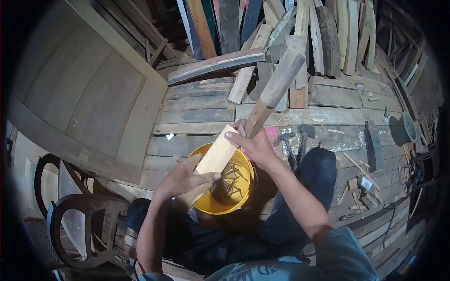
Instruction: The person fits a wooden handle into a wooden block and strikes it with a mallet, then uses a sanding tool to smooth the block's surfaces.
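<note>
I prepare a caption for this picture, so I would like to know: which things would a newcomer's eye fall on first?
Probably the round, bright yellow, plastic-looking bucket at the centre, with thin, dark, stick-like pieces inside. Over it, the left hand and right hand hold a pale, flat wooden piece, which stands out by its light colour. The large, brown, panelled wooden board at the upper left may draw the eye next.

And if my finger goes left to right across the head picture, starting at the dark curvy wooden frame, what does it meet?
Dark curvy wooden frame → left hand → right hand → hammer-like tools → grey tub.
</note>
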The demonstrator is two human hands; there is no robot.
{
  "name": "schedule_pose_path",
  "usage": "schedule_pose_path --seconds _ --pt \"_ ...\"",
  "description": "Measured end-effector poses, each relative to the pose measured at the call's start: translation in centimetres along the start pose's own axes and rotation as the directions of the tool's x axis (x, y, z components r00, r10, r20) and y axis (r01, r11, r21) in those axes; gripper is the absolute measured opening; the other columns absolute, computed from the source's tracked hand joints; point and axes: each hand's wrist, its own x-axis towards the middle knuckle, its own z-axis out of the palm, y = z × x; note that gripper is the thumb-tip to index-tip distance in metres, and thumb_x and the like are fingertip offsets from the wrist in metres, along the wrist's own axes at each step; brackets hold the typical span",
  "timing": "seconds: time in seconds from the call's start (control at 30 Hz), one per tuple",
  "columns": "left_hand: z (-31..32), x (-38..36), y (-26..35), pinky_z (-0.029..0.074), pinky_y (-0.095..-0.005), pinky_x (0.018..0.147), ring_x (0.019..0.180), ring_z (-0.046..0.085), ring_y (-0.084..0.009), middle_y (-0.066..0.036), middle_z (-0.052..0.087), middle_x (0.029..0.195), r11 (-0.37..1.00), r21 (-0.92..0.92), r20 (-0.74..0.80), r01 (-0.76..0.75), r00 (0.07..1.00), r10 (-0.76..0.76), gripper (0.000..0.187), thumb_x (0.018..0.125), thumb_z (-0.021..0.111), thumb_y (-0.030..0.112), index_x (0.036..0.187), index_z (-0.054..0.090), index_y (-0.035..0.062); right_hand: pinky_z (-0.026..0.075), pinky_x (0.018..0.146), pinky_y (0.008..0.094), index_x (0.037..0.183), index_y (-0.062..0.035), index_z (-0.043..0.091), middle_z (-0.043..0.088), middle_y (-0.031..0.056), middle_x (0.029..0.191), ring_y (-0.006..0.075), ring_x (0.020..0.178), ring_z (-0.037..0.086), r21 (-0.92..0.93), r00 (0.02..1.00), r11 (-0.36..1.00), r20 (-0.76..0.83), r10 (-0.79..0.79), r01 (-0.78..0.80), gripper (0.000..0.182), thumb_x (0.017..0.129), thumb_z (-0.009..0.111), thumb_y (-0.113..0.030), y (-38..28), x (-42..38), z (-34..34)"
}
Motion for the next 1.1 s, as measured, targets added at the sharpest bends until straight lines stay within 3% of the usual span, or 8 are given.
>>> schedule_pose_path --seconds 0.1,0.13,0.23,0.5,0.53,0.63,0.93,1.1 --pt "0.0 -0.2 1.6 0.049 -0.0331 0.078 0.087 0.064 -0.022 -0.017 0.066 0.097 0.999 -0.027 -0.003 0.035 0.999 -0.035 0.06 0.083 0.067 0.046 0.114 0.057 -0.0039 0.041 0.072 0.0262 0.065 -0.0096 0.039 0.049 0.0011 0.079 0.0087 0.079 0.049 -0.026 0.999 0.999 0.012 -0.036 0.037 0.036 0.081 0.071 -0.01 -0.2 -0.1 0.1" --pt "0.0 -0.2 1.9 0.049 -0.0332 0.078 0.087 0.064 -0.0221 -0.017 0.066 0.096 0.998 -0.032 -0.004 0.058 0.998 -0.058 0.059 0.084 0.066 0.047 0.112 0.058 -0.0042 0.038 0.06 0.0271 0.071 -0.009 0.04 0.04 -0.0034 0.07 0.0087 0.068 0.042 -0.009 0.999 0.999 0.006 -0.047 0.047 0.036 0.081 0.073 -0.018 0.1 -0.1 0.4" --pt "0.1 -0.1 1.8 0.05 -0.0336 0.076 0.082 0.065 -0.0216 -0.016 0.067 0.09 0.996 -0.007 -0.016 0.092 0.996 -0.092 0.058 0.085 0.062 0.049 0.108 0.06 -0.0054 0.039 0.063 0.0277 0.073 -0.0083 0.04 0.041 -0.0022 0.072 0.0099 0.07 0.043 -0.046 0.989 0.988 0.009 -0.147 0.147 0.035 0.081 0.073 -0.018 -0.3 -0.1 0.7" --pt "0.0 -0.1 0.8 0.049 -0.0335 0.077 0.084 0.064 -0.0215 -0.017 0.067 0.092 1.0 -0.005 -0.035 0.001 0.999 -0.002 0.058 0.084 0.067 0.044 0.11 0.058 -0.0072 0.042 0.068 0.0303 0.076 -0.0062 0.043 0.042 -0.0006 0.075 0.0126 0.073 0.045 -0.049 0.999 0.998 -0.008 -0.044 0.043 0.034 0.08 0.073 -0.02 -0.2 -0.3 0.6" --pt "0.0 -0.1 0.7 0.049 -0.0334 0.078 0.086 0.064 -0.0215 -0.017 0.067 0.093 1.0 -0.006 -0.029 0.001 1.0 -0.001 0.059 0.083 0.067 0.044 0.11 0.057 -0.0075 0.041 0.065 0.0238 0.068 -0.0082 0.039 0.052 0.0005 0.082 0.0069 0.075 0.048 -0.066 0.995 0.993 0.001 -0.1 0.1 0.035 0.083 0.07 -0.013 -0.5 -0.3 0.7" --pt "-0.2 -0.1 1.5 0.049 -0.0334 0.08 0.088 0.063 -0.021 -0.017 0.066 0.096 0.999 -0.001 0.003 0.035 0.999 -0.035 0.059 0.082 0.07 0.042 0.112 0.056 -0.0076 0.042 0.066 0.0238 0.067 -0.0083 0.039 0.051 0.0009 0.083 0.0072 0.075 0.049 -0.023 0.998 0.998 -0.014 -0.06 0.059 0.035 0.082 0.07 -0.012 -0.1 -0.3 0.7" --pt "-0.1 -0.3 1.7 0.048 -0.0323 0.083 0.093 0.062 -0.0191 -0.016 0.065 0.103 0.998 -0.039 -0.005 -0.056 0.998 0.056 0.058 0.079 0.074 0.036 0.114 0.056 -0.0069 0.043 0.067 0.0245 0.069 -0.0077 0.041 0.052 0.0018 0.085 0.0073 0.076 0.05 -0.017 0.996 0.995 0.005 -0.094 0.094 0.033 0.082 0.071 -0.011 -0.2 -0.3 0.7" --pt "-0.1 -0.1 1.2 0.048 -0.0327 0.083 0.092 0.063 -0.0209 -0.016 0.066 0.1 0.998 -0.068 0.026 0.016 1.0 -0.015 0.06 0.077 0.075 0.037 0.114 0.056 -0.0062 0.042 0.066 0.0242 0.07 -0.0068 0.043 0.053 0.0011 0.083 0.007 0.075 0.049 -0.066 0.998 0.996 0.001 -0.062 0.062 0.031 0.082 0.07 -0.012 -0.2 -0.3 0.6"
